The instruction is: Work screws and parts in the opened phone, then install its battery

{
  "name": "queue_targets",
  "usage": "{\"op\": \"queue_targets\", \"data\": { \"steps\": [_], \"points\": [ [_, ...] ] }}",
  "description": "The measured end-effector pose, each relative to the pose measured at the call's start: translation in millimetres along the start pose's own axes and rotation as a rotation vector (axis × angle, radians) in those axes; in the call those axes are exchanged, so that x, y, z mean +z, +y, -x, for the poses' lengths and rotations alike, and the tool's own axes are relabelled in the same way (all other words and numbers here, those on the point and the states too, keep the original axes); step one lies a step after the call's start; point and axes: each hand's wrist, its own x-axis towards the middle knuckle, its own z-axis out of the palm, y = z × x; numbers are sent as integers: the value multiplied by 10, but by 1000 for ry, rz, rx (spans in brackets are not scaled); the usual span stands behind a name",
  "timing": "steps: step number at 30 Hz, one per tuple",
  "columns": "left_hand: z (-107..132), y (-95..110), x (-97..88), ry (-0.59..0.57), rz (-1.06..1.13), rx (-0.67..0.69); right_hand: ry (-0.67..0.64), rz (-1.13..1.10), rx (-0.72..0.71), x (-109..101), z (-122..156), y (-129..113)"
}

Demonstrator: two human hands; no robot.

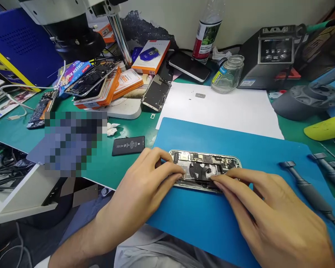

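Note:
An opened phone (203, 166) with its circuit board and inner parts bare lies on the blue mat (184, 223). My left hand (145, 182) is closed at the phone's left end, its thumb and forefinger pressed together over the inside. At the lower right of the phone, the fingertips of my right hand (264, 208) are pinched together by a black inner part (203, 173); anything between them is too small to tell. Left of the mat, a black phone battery (128, 145) lies flat on the green table covering (106, 167).
A white paper sheet (226, 108) bears a small metal plate (200, 95). Behind it stand a glass jar (228, 76) and a bottle (207, 37). Grey handheld tools (309, 190) lie at right; a microscope (75, 37) overhangs boxes at left. A pixelated patch hides part of the left side.

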Motion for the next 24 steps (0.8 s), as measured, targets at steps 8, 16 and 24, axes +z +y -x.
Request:
{"op": "queue_targets", "data": {
  "steps": [8,16,24],
  "points": [
    [38,-23,5,-77,66,44,-33,19,19,-25,99,24],
    [42,3,-33,-165,-57,183,-65,29,5,-96,92,-6],
    [-11,-32,-59,-202,14,152,-92,-12,-30,-99,-14,13]
  ]
}}
